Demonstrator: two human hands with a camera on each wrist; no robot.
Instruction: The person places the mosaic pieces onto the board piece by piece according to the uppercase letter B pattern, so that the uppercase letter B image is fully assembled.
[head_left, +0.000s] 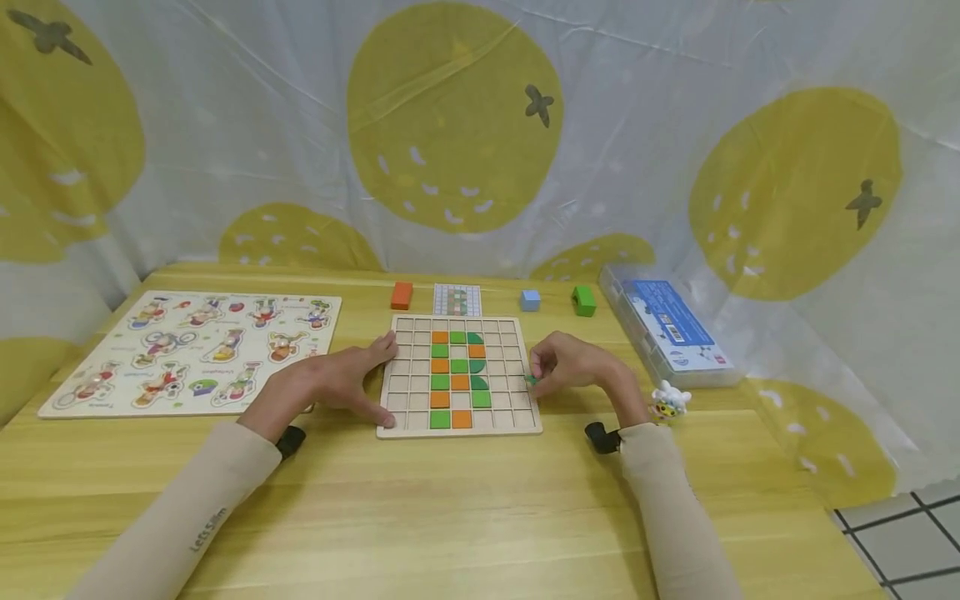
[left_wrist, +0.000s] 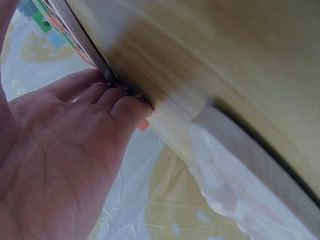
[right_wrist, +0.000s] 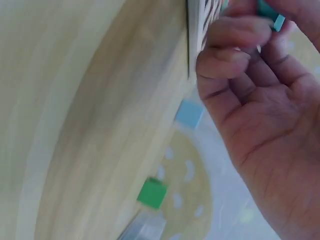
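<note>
Apparently flat green tile point(head_left: 531, 380), right hand point(head_left: 573, 365) pinching

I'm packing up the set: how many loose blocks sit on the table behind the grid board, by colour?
Orange block: 1
Blue block: 1
Green block: 1
Total: 3, all beyond the far edge of the grid board.

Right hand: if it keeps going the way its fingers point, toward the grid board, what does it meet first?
Probably the grid board itself: the right hand, pinching a small green piece, is at its right edge, empty cells before the green tiles. Height is unclear.
</note>
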